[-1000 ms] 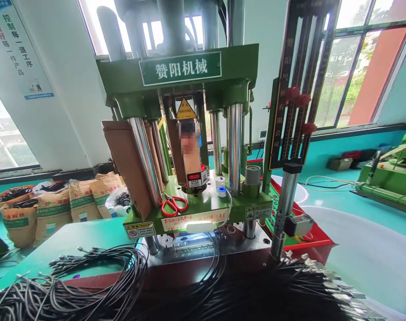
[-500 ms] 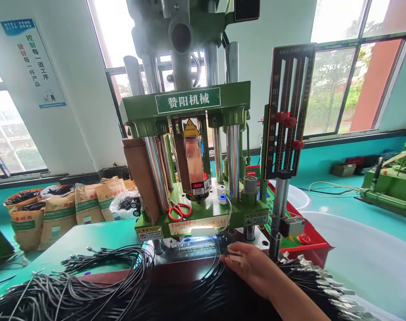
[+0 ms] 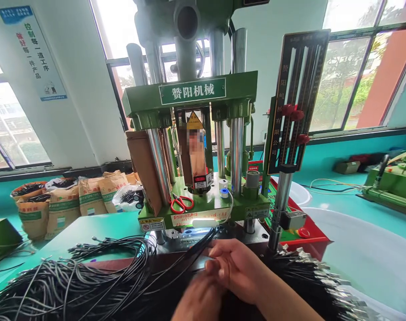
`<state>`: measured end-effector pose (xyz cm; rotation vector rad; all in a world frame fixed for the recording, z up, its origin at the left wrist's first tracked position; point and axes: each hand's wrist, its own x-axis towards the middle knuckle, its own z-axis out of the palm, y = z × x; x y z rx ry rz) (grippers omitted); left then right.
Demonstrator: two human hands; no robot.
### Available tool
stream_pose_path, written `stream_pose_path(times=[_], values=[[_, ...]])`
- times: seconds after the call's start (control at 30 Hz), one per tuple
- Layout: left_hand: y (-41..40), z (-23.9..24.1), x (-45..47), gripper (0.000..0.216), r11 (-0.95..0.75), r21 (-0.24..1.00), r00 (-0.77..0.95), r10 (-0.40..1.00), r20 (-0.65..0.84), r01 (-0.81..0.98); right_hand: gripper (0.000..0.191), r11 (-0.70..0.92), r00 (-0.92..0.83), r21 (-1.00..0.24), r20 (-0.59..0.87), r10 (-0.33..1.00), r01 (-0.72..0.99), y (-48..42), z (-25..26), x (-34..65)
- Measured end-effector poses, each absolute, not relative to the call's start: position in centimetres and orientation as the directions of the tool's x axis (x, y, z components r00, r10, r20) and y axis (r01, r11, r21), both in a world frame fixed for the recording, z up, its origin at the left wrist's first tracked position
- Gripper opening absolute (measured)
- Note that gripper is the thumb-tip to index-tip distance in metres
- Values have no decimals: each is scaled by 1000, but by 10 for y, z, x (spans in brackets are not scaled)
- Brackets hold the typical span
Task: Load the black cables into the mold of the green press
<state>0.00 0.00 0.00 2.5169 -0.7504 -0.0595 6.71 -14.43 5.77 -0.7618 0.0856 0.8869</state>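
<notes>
Both hands meet low in the middle of the view, just in front of the green vertical moulding press with polished steel columns. The right hand is curled, its fingers bent inward as if they pinch something small, but what is between the fingertips is too blurred to tell. The left hand is below it and a little to the left, touching or nearly touching the right one; it is blurred, so I cannot tell if it is open or closed. Under both hands lies the thick bundle of thin black cables with small metal ends, spread over the turquoise table. A few black strands rise from this bundle toward the metal mould plate under the press. Their long axis goes from lower left to upper right, ending just beside the right hand's fingers, so the right hand is the nearer one to these strands and to the plate. More cable ends with silver plugs lie to the right, beside a large white plastic tub. A pair of red-handled scissors rests on the green base of the press, well apart from the hands.
</notes>
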Motion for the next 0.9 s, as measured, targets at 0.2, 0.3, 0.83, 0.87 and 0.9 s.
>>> stream_pose_path(times=[0.2, 0.3, 0.83, 0.87, 0.9], values=[[68, -8, 7, 58, -941, 96, 945, -320, 63, -324, 23, -252, 843, -943, 49, 536, 216, -167, 29, 82], [72, -4, 7, 63, -958, 85, 961, -275, -1, -274, 25, -531, 807, -663, 194, 559, 527, -175, 18, 89], [76, 41, 51, 23, -956, 229, 943, -236, -234, -182, 33, -644, 759, -527, 4, 651, 555, -163, 10, 104], [77, 41, 53, 23, -956, 228, 942, -239, -236, -186, 32, -643, 757, -528, 0, 653, 555, -162, 9, 105], [78, 41, 54, 22, -954, 230, 940, -245, -238, -190, 32, -641, 754, -530, -4, 657, 555, -161, 9, 106]])
